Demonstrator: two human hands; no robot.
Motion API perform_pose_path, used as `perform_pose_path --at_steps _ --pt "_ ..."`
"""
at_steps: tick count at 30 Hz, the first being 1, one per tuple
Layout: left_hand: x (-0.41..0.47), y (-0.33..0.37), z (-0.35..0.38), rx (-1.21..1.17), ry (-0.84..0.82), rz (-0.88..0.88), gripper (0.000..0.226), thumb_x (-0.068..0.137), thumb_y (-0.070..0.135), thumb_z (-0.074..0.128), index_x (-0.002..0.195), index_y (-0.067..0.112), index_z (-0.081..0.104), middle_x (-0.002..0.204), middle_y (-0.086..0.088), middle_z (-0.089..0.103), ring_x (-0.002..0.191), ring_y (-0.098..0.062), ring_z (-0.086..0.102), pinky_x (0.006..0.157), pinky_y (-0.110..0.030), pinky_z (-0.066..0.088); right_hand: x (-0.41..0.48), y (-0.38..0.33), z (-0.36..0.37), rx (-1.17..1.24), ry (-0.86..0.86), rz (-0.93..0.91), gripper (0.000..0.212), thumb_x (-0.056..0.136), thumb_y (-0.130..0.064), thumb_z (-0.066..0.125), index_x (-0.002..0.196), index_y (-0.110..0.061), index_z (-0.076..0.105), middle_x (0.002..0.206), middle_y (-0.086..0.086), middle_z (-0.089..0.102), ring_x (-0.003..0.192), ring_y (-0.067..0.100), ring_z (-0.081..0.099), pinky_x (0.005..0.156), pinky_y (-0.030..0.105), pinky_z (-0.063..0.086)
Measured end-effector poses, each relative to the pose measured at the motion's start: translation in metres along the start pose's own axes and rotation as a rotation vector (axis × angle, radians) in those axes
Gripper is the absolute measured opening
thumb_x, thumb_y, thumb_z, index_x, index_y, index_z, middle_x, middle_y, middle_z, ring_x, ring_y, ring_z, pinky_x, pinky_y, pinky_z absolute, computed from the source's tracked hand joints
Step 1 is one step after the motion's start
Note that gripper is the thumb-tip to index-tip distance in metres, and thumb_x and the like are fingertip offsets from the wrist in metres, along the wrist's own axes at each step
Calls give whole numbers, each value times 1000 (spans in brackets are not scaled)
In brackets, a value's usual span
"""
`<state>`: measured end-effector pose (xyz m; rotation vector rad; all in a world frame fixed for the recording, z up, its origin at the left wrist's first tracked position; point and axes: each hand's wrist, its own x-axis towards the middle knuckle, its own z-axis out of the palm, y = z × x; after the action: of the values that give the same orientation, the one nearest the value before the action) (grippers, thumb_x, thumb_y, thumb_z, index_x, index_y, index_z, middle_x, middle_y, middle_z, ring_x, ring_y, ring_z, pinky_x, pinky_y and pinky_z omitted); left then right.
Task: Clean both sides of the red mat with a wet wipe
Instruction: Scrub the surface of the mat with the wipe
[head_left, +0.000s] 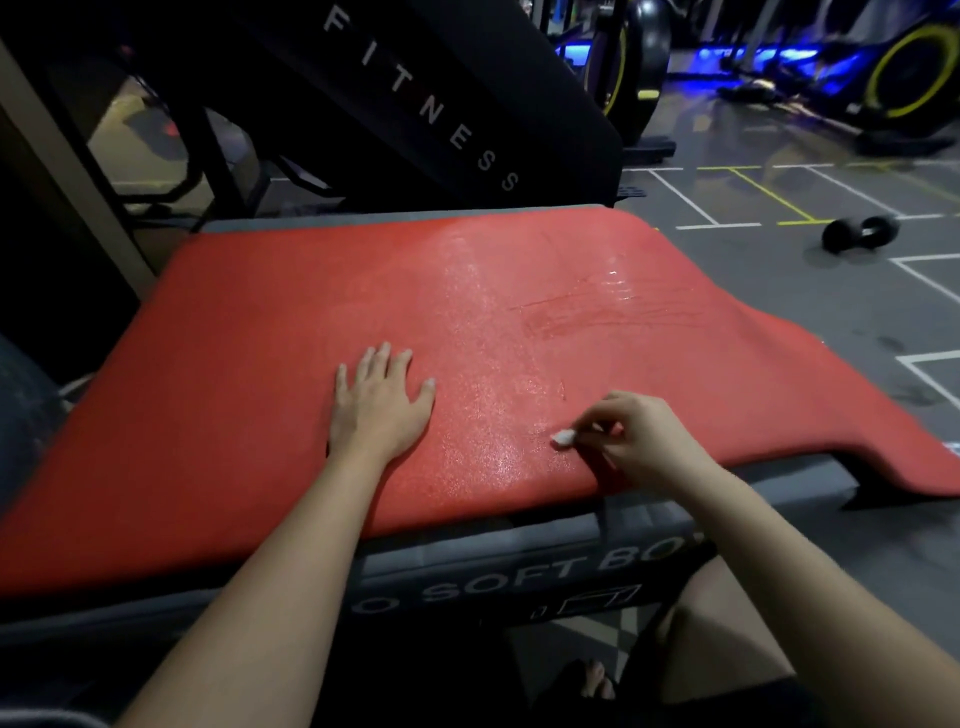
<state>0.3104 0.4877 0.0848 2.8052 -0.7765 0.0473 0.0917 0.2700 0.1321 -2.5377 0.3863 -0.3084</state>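
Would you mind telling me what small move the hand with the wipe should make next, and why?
Probably sweep the wet wipe leftward across the red mat. The right hand pinches it against the near edge, the sheen of wetness lies mostly over the middle and right, and the left part looks dull and dry. The left hand lies flat and seems to be steadying the mat.

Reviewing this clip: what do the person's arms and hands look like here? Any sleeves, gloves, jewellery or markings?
Both arms are bare from the bottom of the frame to the fingers, with no sleeves in view. The left hand and the right hand wear no gloves. No rings, watch, wristbands or markings show on either hand or wrist, as far as the dim picture allows.
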Motion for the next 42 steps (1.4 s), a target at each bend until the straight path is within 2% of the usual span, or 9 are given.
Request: perform_pose_path --at_steps 5,11,15,18,22,29,33,38,42 --pt "-1 -1 -5 -15 -21 3 66 101 62 28 158 29 28 169 1 18 156 -17 9 127 -45 2 88 5 22 -15 144 28 26 80 -34 81 91 -11 79 85 5 64 82 26 61 66 30 37" --pt "1 -1 -5 -1 2 21 63 100 60 35 155 29 36 165 1 28 153 -19 23 126 -44 11 78 11 3 -78 -37 19 25 79 -39 81 93 -18 80 86 2 71 74 15 59 63 26 37" --pt "25 4 -21 158 36 57 50 93 59 43 129 27 56 135 -1 56 128 -24 49 103 -43 40 107 18 7 -103 -33 -62 20 80 -34 81 91 -18 80 86 4 70 79 21 62 65 27 39" --pt "60 11 -34 218 42 65 40 96 54 43 111 21 60 118 -5 61 117 -28 54 96 -43 40 158 17 23 -100 62 -89 17 82 -24 79 91 -10 79 87 12 67 84 31 64 68 30 37" --pt "115 6 -30 46 141 72 38 99 43 48 121 14 59 124 -10 59 118 -32 53 96 -44 42 197 23 29 -96 95 -50 20 82 -27 80 91 -9 79 87 13 63 83 33 62 66 29 33" --pt "151 -22 18 9 47 79 63 103 55 32 160 30 24 169 4 17 156 -12 7 127 -43 3 192 33 28 -133 61 -99 16 83 -30 79 87 -15 78 82 5 63 76 24 59 66 28 33" --pt "152 -22 19 37 47 90 63 102 58 26 160 35 20 169 7 13 156 -10 5 127 -42 0 257 27 45 -154 109 -136 8 86 -9 72 91 -7 77 91 15 65 87 36 63 76 37 48" --pt "151 -22 17 45 34 96 63 102 58 22 161 35 16 170 8 9 156 -9 2 127 -42 0 292 22 37 -163 31 -65 19 87 -32 74 95 -15 77 92 11 72 87 28 65 73 30 44" --pt "151 -20 17 65 41 102 64 102 58 21 162 33 16 170 6 10 156 -11 3 127 -44 2 270 25 26 -281 -73 -148 12 88 -23 73 93 -14 80 91 10 75 88 29 68 79 34 51"
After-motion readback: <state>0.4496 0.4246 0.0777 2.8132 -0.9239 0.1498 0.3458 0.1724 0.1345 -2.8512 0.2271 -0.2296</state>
